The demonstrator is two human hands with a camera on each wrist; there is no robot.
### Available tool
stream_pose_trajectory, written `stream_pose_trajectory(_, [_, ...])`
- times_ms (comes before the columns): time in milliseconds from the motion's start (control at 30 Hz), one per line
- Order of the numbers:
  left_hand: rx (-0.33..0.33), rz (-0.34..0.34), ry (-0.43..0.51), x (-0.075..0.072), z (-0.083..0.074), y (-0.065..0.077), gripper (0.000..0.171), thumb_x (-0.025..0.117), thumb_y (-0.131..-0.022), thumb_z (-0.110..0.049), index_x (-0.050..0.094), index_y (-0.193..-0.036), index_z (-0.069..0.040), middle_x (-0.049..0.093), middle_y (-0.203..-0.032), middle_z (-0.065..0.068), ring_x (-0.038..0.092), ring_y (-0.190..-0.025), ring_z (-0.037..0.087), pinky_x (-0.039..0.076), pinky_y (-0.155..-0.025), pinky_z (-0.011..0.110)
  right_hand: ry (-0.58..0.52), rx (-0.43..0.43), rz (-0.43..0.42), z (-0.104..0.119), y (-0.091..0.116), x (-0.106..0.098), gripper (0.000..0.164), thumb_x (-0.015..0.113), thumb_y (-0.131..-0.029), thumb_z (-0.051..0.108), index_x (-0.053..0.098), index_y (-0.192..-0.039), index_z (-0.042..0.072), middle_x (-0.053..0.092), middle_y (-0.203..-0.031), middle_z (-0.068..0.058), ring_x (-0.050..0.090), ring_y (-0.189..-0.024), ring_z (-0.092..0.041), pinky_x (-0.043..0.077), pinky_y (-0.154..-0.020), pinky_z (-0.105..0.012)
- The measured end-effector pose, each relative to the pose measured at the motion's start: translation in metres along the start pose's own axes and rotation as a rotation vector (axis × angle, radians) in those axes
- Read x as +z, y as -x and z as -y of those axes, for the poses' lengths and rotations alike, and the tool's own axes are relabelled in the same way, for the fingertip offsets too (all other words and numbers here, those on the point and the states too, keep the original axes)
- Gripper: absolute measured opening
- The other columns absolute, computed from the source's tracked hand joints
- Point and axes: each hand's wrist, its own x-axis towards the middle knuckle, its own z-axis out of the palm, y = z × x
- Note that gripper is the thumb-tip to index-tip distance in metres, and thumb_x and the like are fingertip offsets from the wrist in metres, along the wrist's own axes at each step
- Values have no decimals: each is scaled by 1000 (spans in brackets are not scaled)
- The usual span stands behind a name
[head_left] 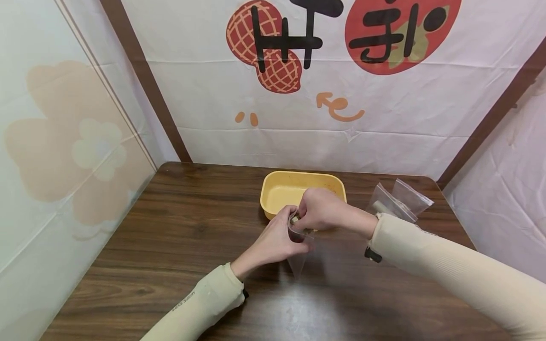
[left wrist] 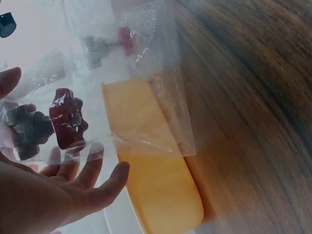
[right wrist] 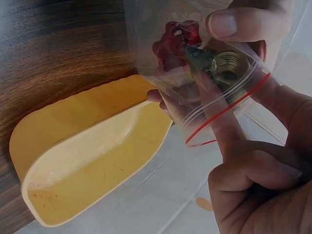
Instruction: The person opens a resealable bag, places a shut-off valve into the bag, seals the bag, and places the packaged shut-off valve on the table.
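Observation:
A clear zip bag with a red seal line stands mouth-up, with a valve inside it. The valve has a red lobed handwheel; in the right wrist view its threaded brass end faces the bag's mouth. My left hand grips the bag from the outside around the valve, thumb on the near side. From above, my right hand reaches through the mouth, and its fingers pinch the valve near the brass end. Below the left hand, the bag's lower corner hangs down unfilled.
A yellow rectangular tub sits just behind the hands, with reddish specks inside. Two more zip bags lie at the back right of the brown wooden table, one holding something pale. A printed cloth hangs behind the table.

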Motion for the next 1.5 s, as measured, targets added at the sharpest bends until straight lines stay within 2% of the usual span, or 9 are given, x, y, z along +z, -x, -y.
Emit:
stream_pose_trajectory(267, [-15, -10, 7, 2, 1, 0, 75, 90, -71, -29, 53, -134, -12, 62, -122, -2, 61, -111, 15, 48, -101, 38, 38, 40, 59, 0, -6, 6, 48, 76, -78, 17, 39, -48, 22, 27, -45, 14, 27, -47, -4, 22, -47, -22])
stream_pose_trajectory(500, [-15, -26, -2, 3, 1, 1, 75, 89, -73, -29, 53, -136, -10, 62, -124, -1, 60, -116, 17, 47, -104, 39, 31, 70, 127, 0, -12, 9, 43, 70, -78, 11, 41, -48, 20, 27, -46, 12, 27, -46, -4, 21, -46, -22])
stream_pose_trajectory(833, [-9, -24, 15, 6, 6, 4, 62, 89, -76, -25, 55, -126, -11, 60, -113, -3, 61, -104, 14, 50, -95, 36, 76, 89, 155, 4, -16, 18, 38, 68, -77, 10, 39, -54, 20, 27, -50, 12, 30, -51, -8, 24, -48, -25])
stream_pose_trajectory(1000, [-13, -17, 4, 8, 10, 6, 62, 89, -76, -23, 54, -125, -9, 61, -113, -2, 62, -103, 15, 51, -94, 35, 91, 106, 199, 6, -18, 22, 33, 68, -78, 9, 43, -59, 18, 35, -56, 8, 37, -56, -10, 29, -51, -27])
stream_pose_trajectory(1100, [-6, -18, -2, 8, 11, 6, 64, 88, -75, -22, 54, -127, -7, 62, -115, 0, 63, -105, 17, 52, -95, 36, 111, 83, 220, -3, -24, 31, 23, 66, -79, 9, 49, -65, 15, 43, -63, 3, 44, -59, -15, 35, -54, -30])
stream_pose_trajectory(1133, [-7, -17, 0, 9, 11, 6, 65, 88, -74, -21, 54, -128, -7, 62, -116, 0, 63, -106, 17, 52, -95, 37, 106, 53, 221, -22, -33, 46, 21, 67, -80, 12, 50, -67, 16, 45, -65, 3, 45, -61, -15, 36, -54, -30])
stream_pose_trajectory(1333, [-23, -5, 2, 12, 11, 7, 65, 87, -75, -22, 52, -127, -8, 62, -114, -1, 63, -104, 17, 52, -93, 36, 73, 35, 279, -89, -73, 101, 10, 67, -80, 20, 59, -85, 19, 54, -77, 2, 53, -68, -18, 45, -58, -37])
stream_pose_trajectory(1400, [-27, -4, -3, 13, 11, 7, 64, 88, -76, -24, 52, -126, -8, 63, -113, 0, 63, -103, 17, 53, -92, 37, 55, 80, 311, -78, -67, 93, 10, 67, -81, 15, 61, -88, 15, 56, -79, -1, 55, -69, -20, 47, -60, -38])
stream_pose_trajectory(1500, [-31, -2, -1, 15, 11, 7, 63, 88, -76, -24, 51, -126, -9, 63, -114, 0, 63, -103, 17, 52, -92, 37, 2, 62, 295, -73, -59, 88, 13, 67, -79, 15, 61, -90, 15, 54, -79, 0, 53, -68, -17, 45, -58, -35])
